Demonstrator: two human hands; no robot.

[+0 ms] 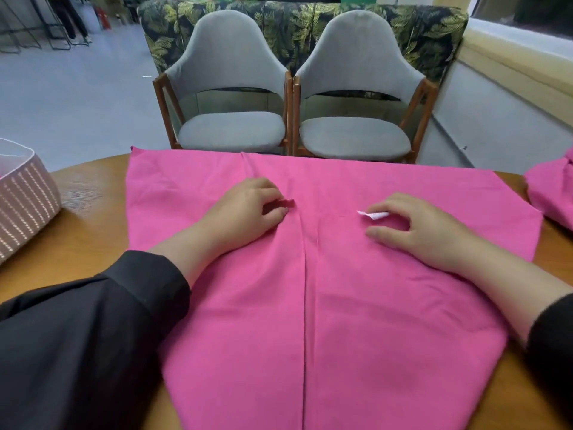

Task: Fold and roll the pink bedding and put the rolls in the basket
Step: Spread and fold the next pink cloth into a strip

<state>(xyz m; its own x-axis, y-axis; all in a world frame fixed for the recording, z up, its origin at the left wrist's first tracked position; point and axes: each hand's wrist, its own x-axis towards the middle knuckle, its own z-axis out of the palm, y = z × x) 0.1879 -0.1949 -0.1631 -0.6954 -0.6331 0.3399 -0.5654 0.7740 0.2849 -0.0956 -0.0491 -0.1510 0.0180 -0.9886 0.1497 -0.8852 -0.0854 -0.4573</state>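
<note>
A pink bedding sheet [356, 305] lies spread flat over the wooden table [90, 237], with a seam running down its middle. My left hand [245, 206] rests on the cloth left of the seam and pinches a small fold of pink fabric between thumb and fingers. Right of the seam, my right hand [415, 228] rests on the cloth and pinches a small white label [373, 215] sewn to it. A woven pinkish basket [24, 209] stands at the table's left edge. Another bundle of pink bedding [555, 193] lies crumpled at the far right.
Two grey upholstered chairs [232, 131] [353, 135] with wooden frames stand just beyond the table's far edge, backed by a leaf-patterned sofa [279, 23]. Grey floor opens to the left. A wall and window ledge run along the right.
</note>
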